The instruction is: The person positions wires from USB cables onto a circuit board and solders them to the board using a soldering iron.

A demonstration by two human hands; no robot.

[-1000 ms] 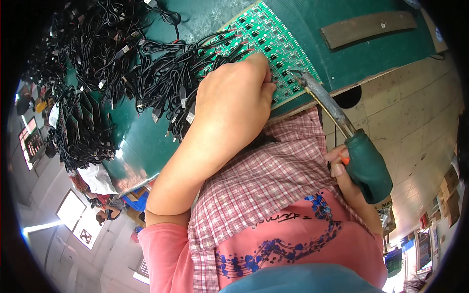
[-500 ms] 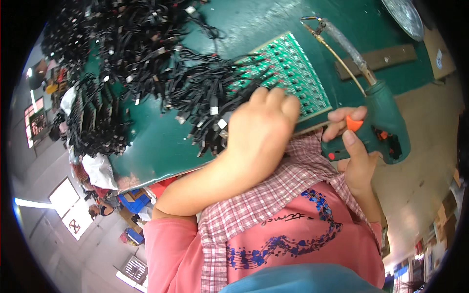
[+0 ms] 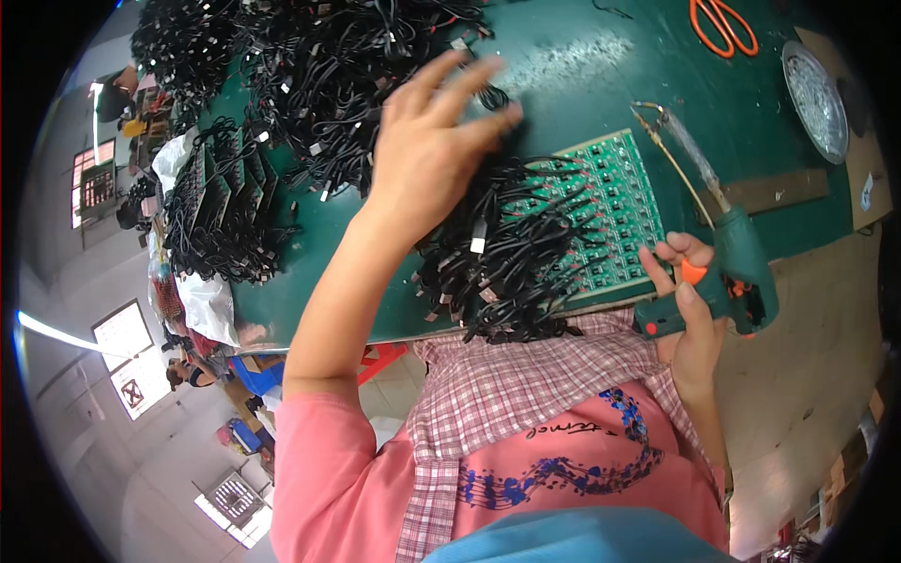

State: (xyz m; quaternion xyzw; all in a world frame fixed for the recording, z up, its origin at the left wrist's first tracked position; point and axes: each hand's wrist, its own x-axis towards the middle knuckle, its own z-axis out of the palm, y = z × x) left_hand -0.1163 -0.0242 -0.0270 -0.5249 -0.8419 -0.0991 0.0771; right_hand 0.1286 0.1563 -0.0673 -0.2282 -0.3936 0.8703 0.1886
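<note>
My left hand (image 3: 427,145) reaches over the edge of a big heap of black cables (image 3: 319,70), its fingers spread and slightly blurred. No cable shows in its grasp, though the space under the palm is hidden. My right hand (image 3: 696,324) is wrapped around the handle of a green soldering gun (image 3: 748,258) with an orange trigger. The gun's thin feed tube and hot tip point away from me, above the table. Between my hands lies a green panel of small circuit boards (image 3: 624,211). A bunch of black cables (image 3: 497,253) with metal plugs covers its left part.
Further left sits a stack of boards with cables (image 3: 221,202), beside white plastic bags (image 3: 206,305). Orange-handled scissors (image 3: 723,26) and a round metal dish (image 3: 815,101) lie at the far right. A flat brown bar (image 3: 774,190) rests behind the soldering gun.
My left hand has moved away from the board panel, up and left to the cable heap, and its fingers have spread. My right hand still grips the soldering gun. The view has shifted.
</note>
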